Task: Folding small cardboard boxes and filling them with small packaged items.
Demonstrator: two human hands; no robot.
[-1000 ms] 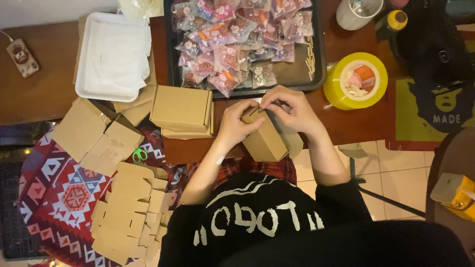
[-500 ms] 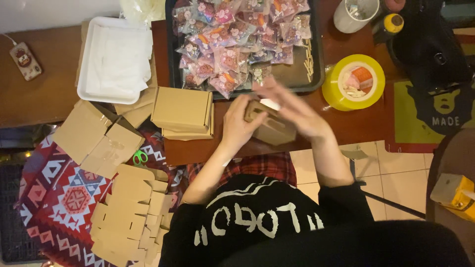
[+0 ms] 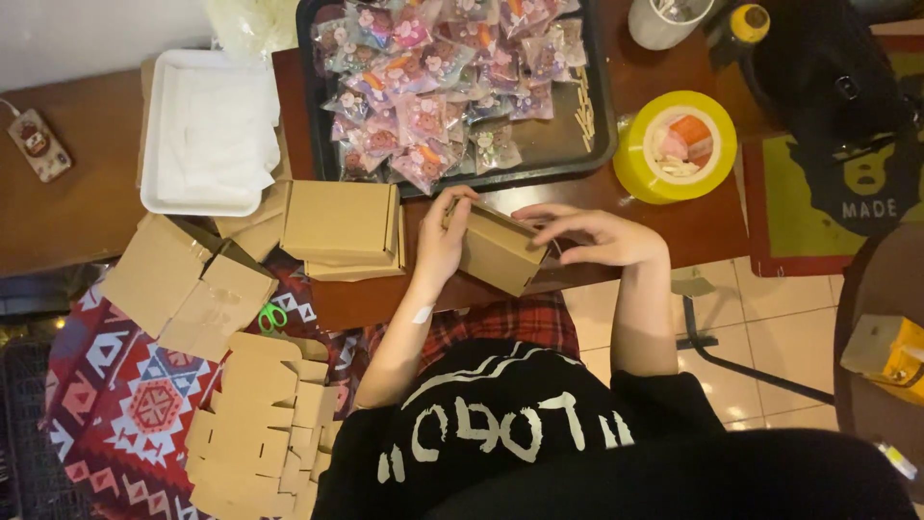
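the small brown cardboard box (image 3: 496,252) sits on the dark wooden worktop (image 3: 693,226), just in front of the black tray (image 3: 568,144), and everything else is placed from that box. the left hand (image 3: 438,241) is pressed against the box's left end, its fingers (image 3: 460,197) curled up over the top edge and clamped on the cardboard. the right hand (image 3: 602,234) lies at the box's right side, its fingers (image 3: 539,214) stretched flat and slightly apart, their tips resting on the box's upper right flap; they touch it rather than close around it.

behind the box, the tray is heaped with small clear packets of coloured sweets (image 3: 433,87), and a few pale sticks (image 3: 582,101) lie along the tray's right wall. to the right of the box and well apart from it stands a yellow roll of tape (image 3: 630,159) with small bits inside its ring. just left of the box is a stack of closed brown boxes (image 3: 342,226). further left and behind lies a white tray (image 3: 207,130) holding white sheets. left of and nearer than the box, unfolded cardboard blanks (image 3: 255,424) lie spread on a red patterned rug (image 3: 115,404), with green-handled scissors (image 3: 272,316) between them and the stack.
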